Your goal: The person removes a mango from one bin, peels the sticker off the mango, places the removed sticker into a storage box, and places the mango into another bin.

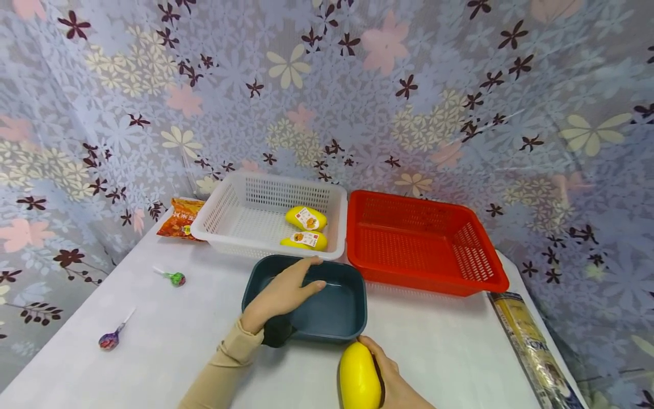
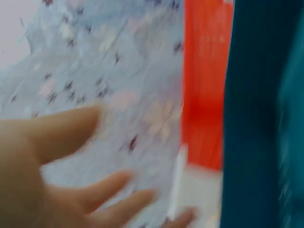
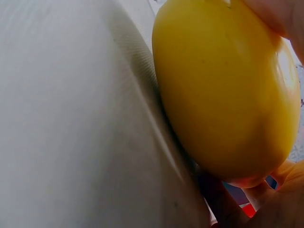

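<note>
My right hand [image 1: 390,378] grips a large, smooth yellow mango [image 1: 357,375] low in the head view, near the front of the dark teal bin [image 1: 332,339]. Close up in the right wrist view, the same mango [image 3: 223,95] lies against the white cloth, with fingers at both of its ends. Over the left part of the bin reaches my left hand [image 1: 281,292], thumb and fingers spread and nothing in its grasp. Its extended fingers [image 2: 109,190] appear blurred in the left wrist view, beside the bin's wall.
Behind the bin, a white basket [image 1: 204,224] holds two labelled yellow mangoes [image 1: 306,218]. A red basket [image 1: 429,281] stands to its right. Lollipops [image 1: 177,279] and an orange snack bag [image 1: 180,220] lie at left; a long shiny packet [image 1: 536,352] lies along the right edge.
</note>
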`<action>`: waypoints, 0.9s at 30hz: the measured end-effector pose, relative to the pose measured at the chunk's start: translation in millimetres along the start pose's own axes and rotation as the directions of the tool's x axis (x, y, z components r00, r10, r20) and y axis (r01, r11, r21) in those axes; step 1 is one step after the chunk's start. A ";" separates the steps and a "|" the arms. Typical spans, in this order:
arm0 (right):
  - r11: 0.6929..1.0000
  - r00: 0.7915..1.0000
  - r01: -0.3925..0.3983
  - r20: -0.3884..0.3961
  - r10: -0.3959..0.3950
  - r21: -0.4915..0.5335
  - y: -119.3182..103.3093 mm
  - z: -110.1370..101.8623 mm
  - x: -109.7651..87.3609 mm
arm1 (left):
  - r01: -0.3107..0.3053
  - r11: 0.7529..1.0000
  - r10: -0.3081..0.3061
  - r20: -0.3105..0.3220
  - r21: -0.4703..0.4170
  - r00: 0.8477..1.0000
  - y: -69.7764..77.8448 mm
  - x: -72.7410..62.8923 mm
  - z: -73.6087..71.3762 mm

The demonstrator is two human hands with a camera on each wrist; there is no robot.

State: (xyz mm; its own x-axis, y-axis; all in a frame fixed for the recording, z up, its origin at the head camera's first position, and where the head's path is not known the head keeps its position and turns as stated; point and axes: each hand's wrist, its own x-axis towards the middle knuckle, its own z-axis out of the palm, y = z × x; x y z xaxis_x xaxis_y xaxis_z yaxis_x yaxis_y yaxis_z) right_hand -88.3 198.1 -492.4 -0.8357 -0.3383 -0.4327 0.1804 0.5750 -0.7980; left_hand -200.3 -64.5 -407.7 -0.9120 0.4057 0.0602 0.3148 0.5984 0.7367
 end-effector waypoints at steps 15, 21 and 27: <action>0.993 0.991 0.115 0.069 -0.116 0.025 1.1 -24.5 -16.6 | -0.105 0.960 0.085 -0.087 -0.259 0.993 30.0 45.8 64.3; 0.995 0.994 0.085 -0.071 -0.081 0.060 -3.4 -57.6 -32.2 | -0.074 0.956 0.062 -0.051 -0.285 0.997 27.9 49.2 71.1; 0.919 0.889 0.381 -0.232 -0.394 -0.103 -9.2 -105.1 -34.7 | -0.065 0.958 0.060 -0.027 -0.278 0.998 28.0 51.9 70.8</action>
State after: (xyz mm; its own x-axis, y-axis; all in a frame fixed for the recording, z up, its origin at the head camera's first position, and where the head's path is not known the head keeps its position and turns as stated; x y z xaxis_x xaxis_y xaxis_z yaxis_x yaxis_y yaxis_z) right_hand -115.4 282.9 -425.9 -0.9345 -0.3550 0.0272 -0.2058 0.4760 -0.8550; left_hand -220.2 22.1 -431.6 -0.8983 0.4220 0.1224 0.2879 0.3547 0.8896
